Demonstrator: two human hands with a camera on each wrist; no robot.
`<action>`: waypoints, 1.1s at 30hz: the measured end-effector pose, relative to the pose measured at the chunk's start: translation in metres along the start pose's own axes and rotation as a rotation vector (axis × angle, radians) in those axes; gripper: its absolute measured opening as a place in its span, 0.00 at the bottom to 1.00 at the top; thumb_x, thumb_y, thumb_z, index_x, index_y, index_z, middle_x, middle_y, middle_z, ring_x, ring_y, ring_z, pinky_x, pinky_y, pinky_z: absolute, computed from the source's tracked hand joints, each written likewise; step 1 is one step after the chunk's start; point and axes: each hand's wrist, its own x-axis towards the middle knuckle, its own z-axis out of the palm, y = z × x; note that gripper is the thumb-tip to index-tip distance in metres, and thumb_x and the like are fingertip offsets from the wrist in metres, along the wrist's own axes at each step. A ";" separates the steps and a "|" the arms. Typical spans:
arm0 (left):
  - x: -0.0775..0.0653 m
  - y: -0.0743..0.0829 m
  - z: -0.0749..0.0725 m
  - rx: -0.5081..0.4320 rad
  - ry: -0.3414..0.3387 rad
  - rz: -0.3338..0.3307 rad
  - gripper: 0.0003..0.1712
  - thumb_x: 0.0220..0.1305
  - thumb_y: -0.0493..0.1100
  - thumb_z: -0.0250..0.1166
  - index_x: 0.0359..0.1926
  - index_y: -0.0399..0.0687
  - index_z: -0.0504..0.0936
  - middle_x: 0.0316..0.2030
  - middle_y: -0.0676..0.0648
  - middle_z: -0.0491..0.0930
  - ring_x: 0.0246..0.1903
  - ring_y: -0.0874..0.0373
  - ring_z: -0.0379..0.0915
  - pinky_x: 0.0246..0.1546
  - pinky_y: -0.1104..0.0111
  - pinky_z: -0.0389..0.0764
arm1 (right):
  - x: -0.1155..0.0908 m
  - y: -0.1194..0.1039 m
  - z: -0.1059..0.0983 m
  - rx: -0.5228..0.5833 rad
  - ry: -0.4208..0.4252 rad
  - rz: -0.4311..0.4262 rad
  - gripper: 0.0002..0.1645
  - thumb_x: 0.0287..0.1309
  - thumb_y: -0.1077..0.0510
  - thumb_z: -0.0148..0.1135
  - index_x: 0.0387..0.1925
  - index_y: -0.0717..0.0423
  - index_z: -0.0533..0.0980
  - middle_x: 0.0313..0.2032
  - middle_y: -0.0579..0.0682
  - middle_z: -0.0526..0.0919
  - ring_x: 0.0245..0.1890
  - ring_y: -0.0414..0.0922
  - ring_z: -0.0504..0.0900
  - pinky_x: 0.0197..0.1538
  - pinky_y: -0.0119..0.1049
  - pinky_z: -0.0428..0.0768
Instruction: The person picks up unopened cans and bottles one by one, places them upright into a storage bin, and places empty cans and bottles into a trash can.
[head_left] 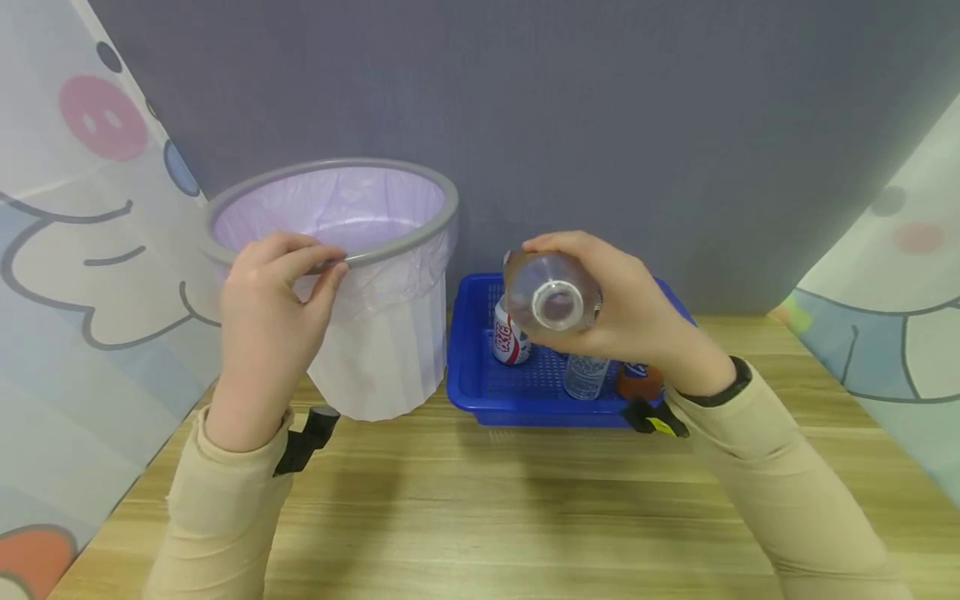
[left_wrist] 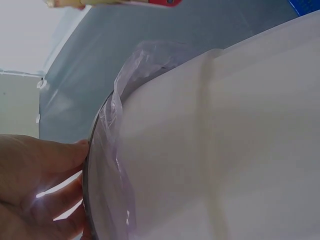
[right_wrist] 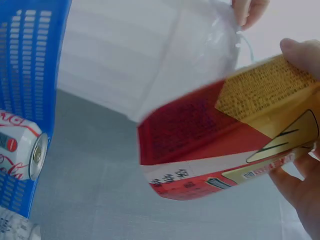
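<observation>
My left hand (head_left: 273,304) pinches the near grey rim (head_left: 408,242) of a white wastebasket (head_left: 382,350) between thumb and fingers. A pale purple plastic liner (head_left: 262,218) is folded over that rim. My right hand (head_left: 622,300) grips a bottle (head_left: 540,279) above the blue basket, its clear rounded end facing the head camera. Red and yellow printing covers the bottle's sides (right_wrist: 215,135) in the right wrist view. Its red end (right_wrist: 150,142) points toward the wastebasket side there, with fingers and thumb round the yellow part.
The blue plastic basket (head_left: 468,392) stands just right of the wastebasket on the wooden table (head_left: 450,517). Inside lie a white and red can (head_left: 510,337), a silvery printed container (head_left: 587,377) and an orange-brown item (head_left: 637,382). A grey panel (head_left: 675,125) rises behind.
</observation>
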 end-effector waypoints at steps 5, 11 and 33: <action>-0.001 -0.002 0.002 -0.003 0.012 0.010 0.06 0.56 0.30 0.66 0.36 0.30 0.85 0.36 0.36 0.80 0.39 0.41 0.72 0.42 0.55 0.68 | 0.015 0.013 0.006 -0.084 0.026 -0.019 0.47 0.29 0.62 0.80 0.55 0.68 0.68 0.53 0.61 0.77 0.51 0.52 0.77 0.55 0.37 0.74; -0.001 -0.003 0.005 -0.014 0.029 0.026 0.06 0.56 0.30 0.66 0.36 0.30 0.85 0.36 0.36 0.81 0.39 0.40 0.72 0.42 0.55 0.68 | 0.032 0.023 0.007 -0.145 0.041 -0.041 0.45 0.31 0.63 0.78 0.54 0.69 0.68 0.53 0.61 0.77 0.53 0.53 0.76 0.57 0.42 0.74; -0.002 -0.002 0.005 -0.027 0.067 0.024 0.06 0.56 0.30 0.66 0.35 0.32 0.86 0.35 0.37 0.81 0.39 0.40 0.72 0.43 0.55 0.68 | 0.106 0.017 0.016 -0.228 0.035 -0.149 0.40 0.41 0.61 0.75 0.55 0.70 0.67 0.55 0.63 0.74 0.59 0.54 0.71 0.68 0.34 0.62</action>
